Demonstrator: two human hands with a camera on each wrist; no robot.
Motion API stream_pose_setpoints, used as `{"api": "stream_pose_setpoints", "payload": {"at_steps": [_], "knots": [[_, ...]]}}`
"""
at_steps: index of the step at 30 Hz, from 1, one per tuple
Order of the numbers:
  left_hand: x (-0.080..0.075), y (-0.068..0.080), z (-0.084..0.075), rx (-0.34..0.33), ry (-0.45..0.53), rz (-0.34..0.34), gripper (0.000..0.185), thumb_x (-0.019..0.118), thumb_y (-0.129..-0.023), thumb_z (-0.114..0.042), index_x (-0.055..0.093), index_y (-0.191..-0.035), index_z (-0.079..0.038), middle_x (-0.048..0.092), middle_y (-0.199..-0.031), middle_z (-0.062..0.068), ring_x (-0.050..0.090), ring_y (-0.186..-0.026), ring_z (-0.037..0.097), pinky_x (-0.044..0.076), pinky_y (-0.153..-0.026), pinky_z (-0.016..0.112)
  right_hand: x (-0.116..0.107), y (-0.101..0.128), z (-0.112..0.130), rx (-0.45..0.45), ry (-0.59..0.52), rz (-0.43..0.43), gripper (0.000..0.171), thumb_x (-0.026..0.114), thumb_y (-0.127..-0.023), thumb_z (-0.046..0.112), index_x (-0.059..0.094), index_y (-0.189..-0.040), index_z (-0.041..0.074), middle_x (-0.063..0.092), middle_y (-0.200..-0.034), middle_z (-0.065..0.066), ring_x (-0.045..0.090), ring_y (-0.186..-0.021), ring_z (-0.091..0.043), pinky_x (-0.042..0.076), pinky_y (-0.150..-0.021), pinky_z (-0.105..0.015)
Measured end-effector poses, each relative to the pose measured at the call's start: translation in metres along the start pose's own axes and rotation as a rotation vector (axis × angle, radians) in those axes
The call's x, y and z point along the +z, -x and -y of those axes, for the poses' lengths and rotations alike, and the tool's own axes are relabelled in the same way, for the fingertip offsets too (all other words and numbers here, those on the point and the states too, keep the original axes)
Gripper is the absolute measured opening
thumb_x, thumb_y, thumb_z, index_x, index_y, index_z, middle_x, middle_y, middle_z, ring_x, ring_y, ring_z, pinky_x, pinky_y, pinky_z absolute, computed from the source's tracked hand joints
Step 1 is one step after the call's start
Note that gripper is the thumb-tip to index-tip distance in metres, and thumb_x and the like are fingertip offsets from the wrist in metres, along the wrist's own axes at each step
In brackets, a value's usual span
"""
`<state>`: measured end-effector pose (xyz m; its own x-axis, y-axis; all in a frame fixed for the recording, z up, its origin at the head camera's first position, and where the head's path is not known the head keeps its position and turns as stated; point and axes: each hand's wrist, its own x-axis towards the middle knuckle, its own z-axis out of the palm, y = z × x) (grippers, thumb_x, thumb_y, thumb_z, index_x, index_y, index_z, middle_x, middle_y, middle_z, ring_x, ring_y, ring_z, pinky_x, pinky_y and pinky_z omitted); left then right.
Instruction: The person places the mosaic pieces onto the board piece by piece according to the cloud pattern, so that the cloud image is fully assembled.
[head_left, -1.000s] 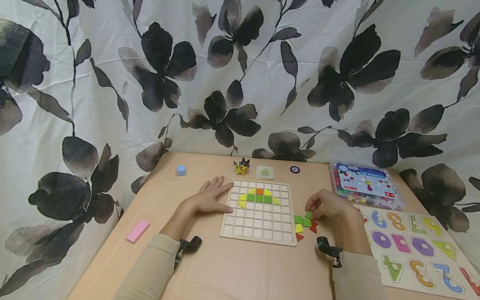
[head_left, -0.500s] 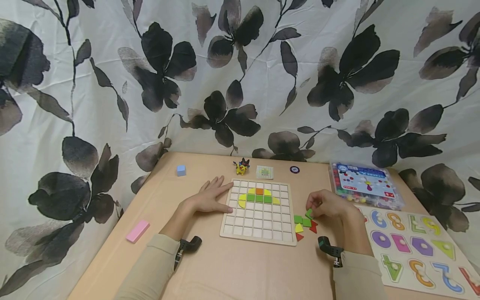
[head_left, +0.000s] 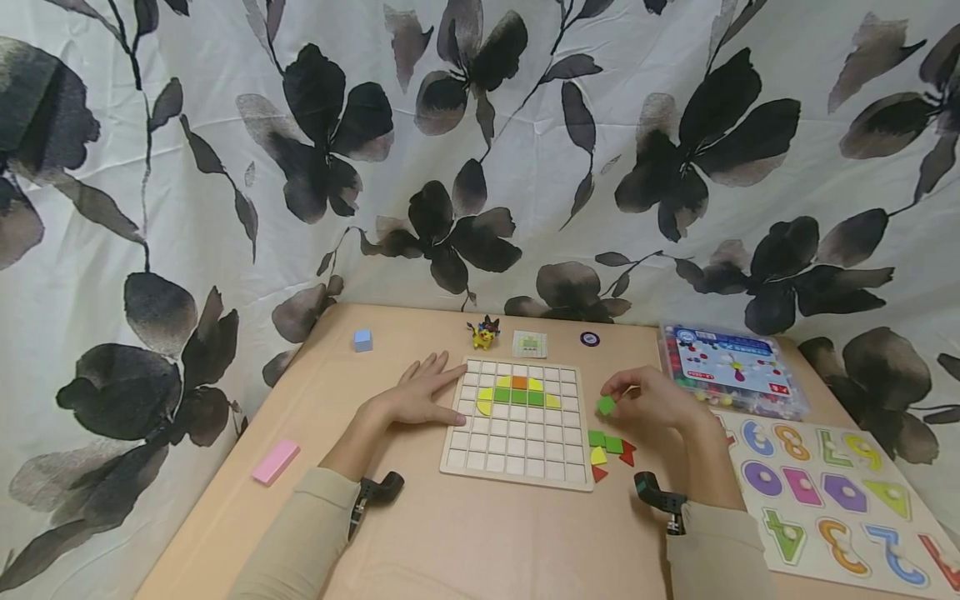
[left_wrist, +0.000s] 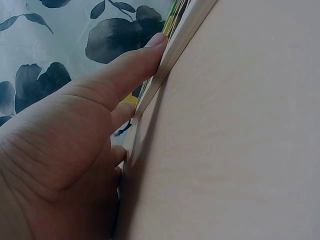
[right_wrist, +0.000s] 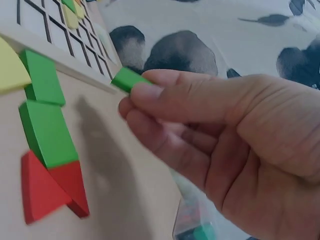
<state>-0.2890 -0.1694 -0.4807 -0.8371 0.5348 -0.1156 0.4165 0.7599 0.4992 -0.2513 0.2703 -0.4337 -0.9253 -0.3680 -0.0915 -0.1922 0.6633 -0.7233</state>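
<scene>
The right hand (head_left: 660, 402) pinches a green tile (head_left: 606, 405) between thumb and fingertips, lifted clear of the table (head_left: 450, 533), just off the right edge of the grid board (head_left: 517, 421). The tile projects from the fingertips toward the board, so the open cells lie to its left. In the right wrist view the tile (right_wrist: 129, 80) shows as a short block, its long axis pointing away from the palm toward the board edge. The right hand is the nearer to the loose pieces: green (head_left: 604, 442), yellow (head_left: 597, 456) and red (head_left: 627, 454) tiles lie on the table just below it, beside the board's right edge.

The left hand (head_left: 420, 396) lies flat, fingers straight, against the board's left edge; it holds nothing. In the left wrist view its thumb (left_wrist: 130, 67) touches the board rim.

Hidden: the tile's underside and the exact finger contact. Cell fit cannot be judged.
</scene>
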Motion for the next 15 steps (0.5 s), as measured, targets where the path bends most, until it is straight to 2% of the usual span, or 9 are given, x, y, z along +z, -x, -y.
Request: {"api": "stream_pose_setpoints", "payload": {"at_steps": [3,6,12,15], "knots": [[0.000,0.000,0.000,0.000,-0.005,-0.001,0.103,0.072,-0.084,-0.070,0.027,-0.166,-0.028,0.000,-0.175,0.018,-0.006,-0.163,0.038,-0.006,-0.130,0.059,0.005,-0.005,0.007,-0.002,0.019,-0.030,0.025,0.067,-0.090,-0.002,0.077,-0.107,0.014,0.068,-0.101,-0.007,0.055,-0.101,-0.026,0.051,-0.084,-0.033],[0.000,0.000,-0.001,-0.001,-0.006,0.001,0.103,0.072,-0.084,-0.071,0.027,-0.166,-0.029,-0.001,-0.175,0.017,-0.007,-0.163,0.037,-0.007,-0.130,0.058,0.012,-0.011,0.015,0.027,0.007,-0.056,0.022,0.074,-0.087,0.004,0.077,-0.105,0.017,0.067,-0.097,-0.007,0.057,-0.096,-0.024,0.051,-0.081,-0.032],[0.000,0.000,-0.001,-0.003,0.002,0.002,0.104,0.073,-0.083,-0.071,0.028,-0.166,-0.028,-0.001,-0.175,0.017,-0.007,-0.163,0.037,-0.008,-0.130,0.058,0.031,-0.018,0.030,0.085,-0.088,-0.070,0.021,0.083,-0.087,0.013,0.074,-0.106,0.019,0.064,-0.097,-0.008,0.057,-0.098,-0.027,0.050,-0.080,-0.033],[-0.001,0.000,-0.001,-0.007,0.002,0.003,0.104,0.072,-0.083,-0.071,0.027,-0.166,-0.028,-0.001,-0.175,0.017,-0.007,-0.163,0.036,-0.008,-0.130,0.057,0.039,-0.022,0.037,0.080,-0.104,-0.073,0.020,0.083,-0.089,0.016,0.075,-0.106,0.020,0.065,-0.100,-0.007,0.057,-0.099,-0.026,0.050,-0.083,-0.034]]}}
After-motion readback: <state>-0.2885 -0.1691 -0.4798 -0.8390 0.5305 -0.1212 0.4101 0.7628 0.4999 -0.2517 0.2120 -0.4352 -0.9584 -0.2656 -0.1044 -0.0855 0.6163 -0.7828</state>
